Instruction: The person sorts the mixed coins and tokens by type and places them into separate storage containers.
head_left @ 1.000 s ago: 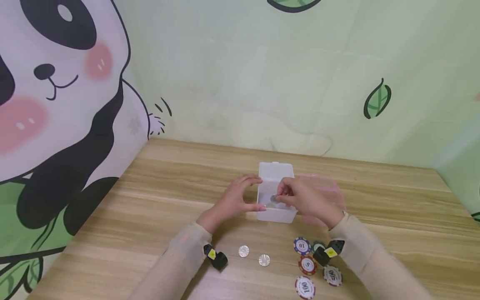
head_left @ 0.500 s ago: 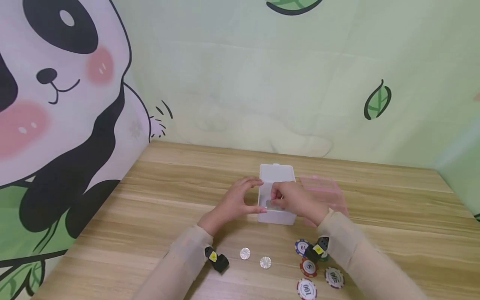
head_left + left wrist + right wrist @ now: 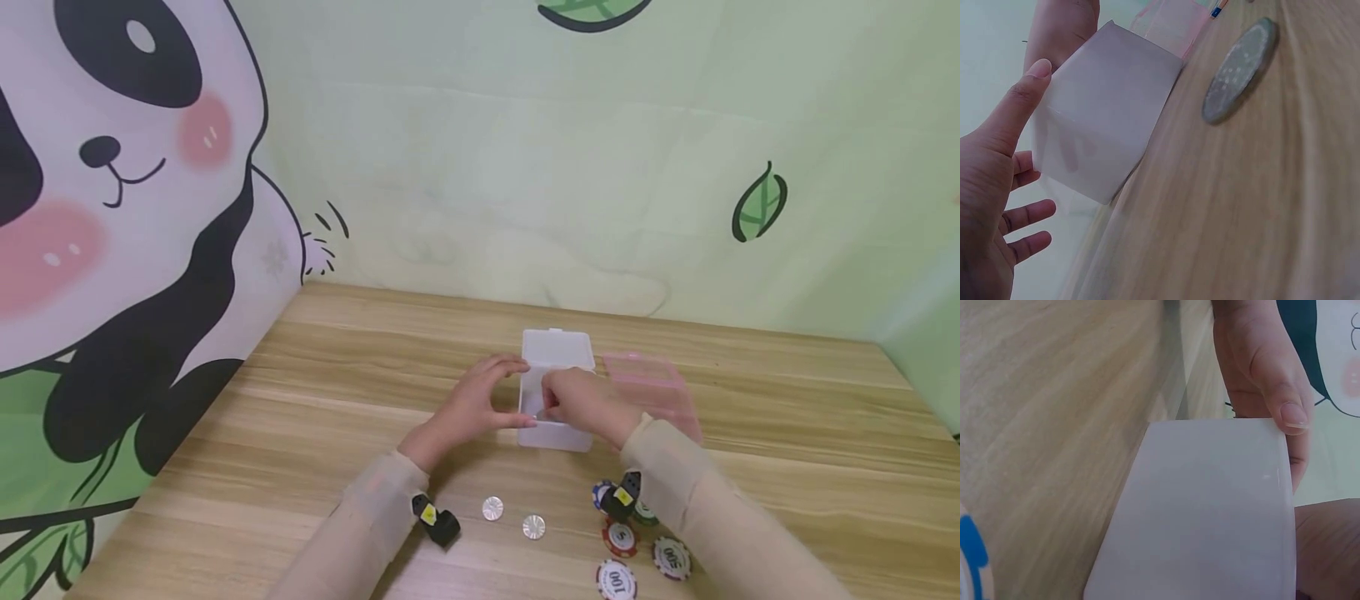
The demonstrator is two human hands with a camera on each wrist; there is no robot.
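A white translucent plastic box stands on the table, its lid raised at the back. My left hand holds the left side of the box between thumb and fingers; in the left wrist view the thumb touches the rim of the box. My right hand reaches down inside with curled fingers. Its fingertips are hidden by the box, so whether they pinch a coin is unclear. Two silver coins, one on the left and one on the right, lie in front of the box.
Poker chips lie at the near right: a red one, a grey-white one marked 500 and a white one marked 100, with blue and green ones partly under the right wrist camera. A pink translucent case sits right of the box.
One second ago my right hand pinched a coin visibly over the box. It has since moved down and slightly left into the box, hiding that coin. The left hand has stayed put.
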